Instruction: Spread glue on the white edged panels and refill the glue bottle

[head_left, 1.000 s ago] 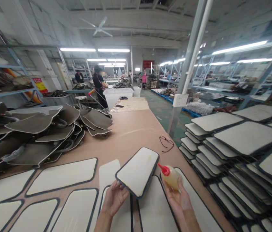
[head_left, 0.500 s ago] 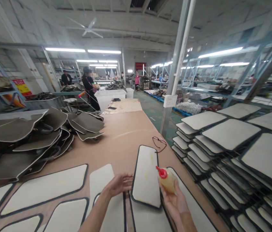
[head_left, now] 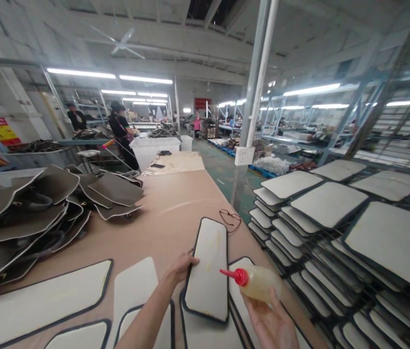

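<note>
Left hand (head_left: 184,267): grip clamped on panel (head_left: 201,286) edge. Right hand (head_left: 270,317): closed round bottle (head_left: 262,282). Judged midway: yellow streaks (head_left: 219,239) on panel, bottle not set down; nozzle (head_left: 231,274) contact unclear.

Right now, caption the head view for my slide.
Left hand grips dark-edged panel; right hand holds red-nozzled bottle.

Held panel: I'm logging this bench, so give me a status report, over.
Left hand gripping panel by its left edge. Right hand holding red-capped bottle, nozzle toward panel. Eyeglasses lie beyond, apart from both hands.
</note>
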A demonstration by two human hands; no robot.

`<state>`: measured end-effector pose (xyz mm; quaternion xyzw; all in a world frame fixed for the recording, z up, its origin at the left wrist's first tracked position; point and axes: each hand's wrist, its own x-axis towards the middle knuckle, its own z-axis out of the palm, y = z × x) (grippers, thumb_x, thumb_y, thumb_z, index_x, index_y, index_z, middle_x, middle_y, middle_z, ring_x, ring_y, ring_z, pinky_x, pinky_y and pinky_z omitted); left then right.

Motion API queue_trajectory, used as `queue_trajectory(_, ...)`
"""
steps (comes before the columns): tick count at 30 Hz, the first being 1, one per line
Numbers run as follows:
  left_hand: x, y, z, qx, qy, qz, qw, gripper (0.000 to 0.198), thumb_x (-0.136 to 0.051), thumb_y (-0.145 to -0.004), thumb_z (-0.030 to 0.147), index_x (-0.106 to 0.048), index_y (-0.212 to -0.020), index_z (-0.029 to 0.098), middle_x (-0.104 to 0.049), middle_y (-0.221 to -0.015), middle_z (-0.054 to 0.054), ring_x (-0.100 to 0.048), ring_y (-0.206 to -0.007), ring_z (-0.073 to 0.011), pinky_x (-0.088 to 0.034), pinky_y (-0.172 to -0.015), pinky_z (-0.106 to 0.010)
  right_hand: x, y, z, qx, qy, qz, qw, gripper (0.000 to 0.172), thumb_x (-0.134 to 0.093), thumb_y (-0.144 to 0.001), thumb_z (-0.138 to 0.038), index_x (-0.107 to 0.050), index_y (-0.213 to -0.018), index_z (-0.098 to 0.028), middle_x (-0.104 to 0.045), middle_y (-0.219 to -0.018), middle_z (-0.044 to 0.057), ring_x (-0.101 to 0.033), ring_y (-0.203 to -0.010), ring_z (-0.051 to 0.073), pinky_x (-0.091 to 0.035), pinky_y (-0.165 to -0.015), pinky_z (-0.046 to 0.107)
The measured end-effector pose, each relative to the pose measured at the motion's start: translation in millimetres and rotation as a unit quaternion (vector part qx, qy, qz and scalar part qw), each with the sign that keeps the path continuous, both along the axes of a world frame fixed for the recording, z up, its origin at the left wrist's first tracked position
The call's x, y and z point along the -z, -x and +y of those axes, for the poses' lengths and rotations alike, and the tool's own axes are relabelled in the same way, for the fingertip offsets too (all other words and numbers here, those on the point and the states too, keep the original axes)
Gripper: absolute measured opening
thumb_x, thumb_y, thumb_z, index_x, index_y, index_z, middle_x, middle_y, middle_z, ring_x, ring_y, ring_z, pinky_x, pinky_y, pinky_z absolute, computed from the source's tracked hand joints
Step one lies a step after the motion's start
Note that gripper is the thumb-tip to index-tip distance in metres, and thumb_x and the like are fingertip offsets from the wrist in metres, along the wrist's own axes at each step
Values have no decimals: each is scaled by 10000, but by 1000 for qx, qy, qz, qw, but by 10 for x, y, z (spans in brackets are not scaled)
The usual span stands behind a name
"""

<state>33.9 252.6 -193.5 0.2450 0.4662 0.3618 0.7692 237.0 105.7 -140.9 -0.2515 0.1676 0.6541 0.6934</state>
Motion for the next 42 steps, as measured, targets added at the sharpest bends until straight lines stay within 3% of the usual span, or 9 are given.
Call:
queue_trajectory(2,-121,4,-35,-26,-19,0,999,562,-526,-599,-48,-583,-1111,177,-689,-676,-36,-591,-423,-167,-452,-420,-247,-75,-63,-17,4,-19,-13,1000,276,-661,-745,-313,-646,-957,-135,-681,-1003,88,-578,-1072,225,-478,-920,374)
queue_trajectory(5,-371,59,-150,-51,-33,1,998,542,-557,-642,7,-576,-1149,199,-698,-703,-47,-582,-396,-168,-426,-357,-231,-215,-129,-13,28,-17,-37,999,282,-631,-771,-296,-625,-1013,-152,-683,-1003,73,-593,-1048,199,-460,-940,356)
queue_trajectory(10,-874,231,-554,-75,-47,-16,996,564,-597,-675,17,-566,-1196,231,-715,-879,-74,-666,-567,-237,-513,-424,-301,-374,-274,36,54,-14,-90,994,317,-620,-777,-289,-598,-1060,-147,-685,-1005,60,-598,-1037,181,-374,-1019,342)
queue_trajectory(15,-1211,481,-1091,-93,-59,49,993,691,-691,-649,75,-491,-1279,275,-671,-1097,-64,-668,-879,-290,-559,-650,-341,-612,-441,105,99,-64,-179,977,393,-681,-731,-273,-593,-1091,-140,-662,-1087,68,-569,-1087,194,-310,-1062,361)
queue_trajectory(19,-1496,572,-1449,-34,-78,60,995,712,-682,-705,251,-387,-1352,241,-569,-1265,-57,-594,-1059,-284,-495,-864,-359,-840,-513,142,123,-124,-232,957,389,-693,-718,-278,-609,-1075,-149,-651,-1116,68,-550,-1114,215,-308,-1064,400)
queue_trajectory(23,-1745,537,-1709,-17,-75,72,994,752,-679,-703,300,-340,-1372,252,-528,-1307,-41,-557,-1111,-294,-439,-938,-395,-912,-551,142,127,-153,-266,943,373,-717,-699,-288,-625,-1041,-170,-666,-1077,46,-550,-1111,211,-310,-1061,411)
queue_trajectory(33,-1979,385,-2066,-127,-120,80,981,826,-749,-578,281,-418,-1335,248,-621,-1191,-30,-512,-1153,-341,-399,-983,-412,-975,-519,-11,91,-161,-239,953,484,-784,-590,-296,-629,-1031,-173,-692,-1011,50,-627,-964,206,-323,-1039,427)
queue_trajectory(38,-1980,362,-2154,-149,-143,60,977,824,-742,-578,264,-418,-1336,267,-613,-1204,-25,-511,-1156,-336,-410,-977,-390,-981,-460,-47,66,-159,-193,966,464,-809,-556,-265,-647,-979,-160,-715,-925,56,-657,-886,181,-523,-828,293)
queue_trajectory(42,-1973,370,-2201,-159,-146,56,975,808,-736,-583,258,-430,-1331,255,-621,-1193,-33,-517,-1151,-326,-422,-967,-369,-993,-414,-81,40,-162,-173,971,465,-836,-512,-260,-659,-928,-152,-725,-868,62,-674,-821,182,-564,-718,266)
